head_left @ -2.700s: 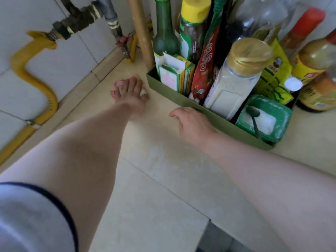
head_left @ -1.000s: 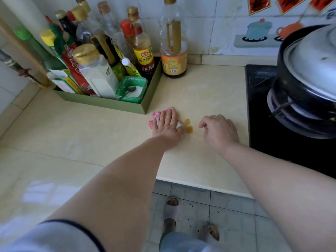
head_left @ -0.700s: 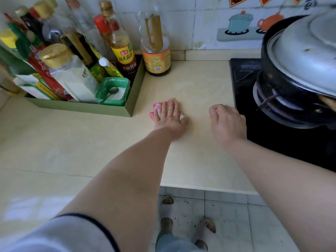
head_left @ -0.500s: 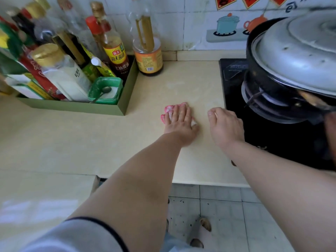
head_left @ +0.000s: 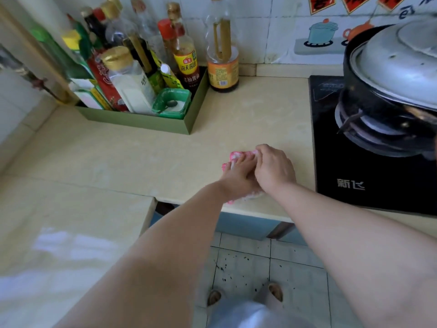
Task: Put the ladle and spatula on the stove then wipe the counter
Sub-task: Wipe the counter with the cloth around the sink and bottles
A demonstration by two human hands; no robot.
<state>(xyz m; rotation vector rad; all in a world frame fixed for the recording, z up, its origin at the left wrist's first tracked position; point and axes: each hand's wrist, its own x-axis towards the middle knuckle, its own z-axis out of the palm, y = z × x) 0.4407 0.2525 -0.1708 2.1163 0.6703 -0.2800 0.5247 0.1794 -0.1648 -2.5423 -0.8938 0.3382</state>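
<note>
Pink cloth (head_left: 235,156) under left hand (head_left: 236,178), right hand (head_left: 274,169) pinching it, stove (head_left: 354,162) marked 新飞

1. The counter (head_left: 260,119) runs across the middle, with the wall behind it and floor tiles below its front edge.
2. Back left on it sits a box (head_left: 142,121) packed with bottles. A tub (head_left: 171,104) with a spoon in it is in the box's front right corner, and a jar (head_left: 128,81) is just left of that.
3. One lone bottle (head_left: 222,67) stands outside the box, just beside its right wall.
4. The stove (head_left: 354,166) is at the right end, with a pot (head_left: 369,91) on the burner and a lid (head_left: 397,67) on top.
5. A cloth (head_left: 236,156) lies near the front edge, between box and stove. The left hand (head_left: 236,178) lies on it. The right hand (head_left: 274,169) overlaps from the right, fingertips at the cloth's far edge, though I honestly can't tell if they're gripping it.
</note>
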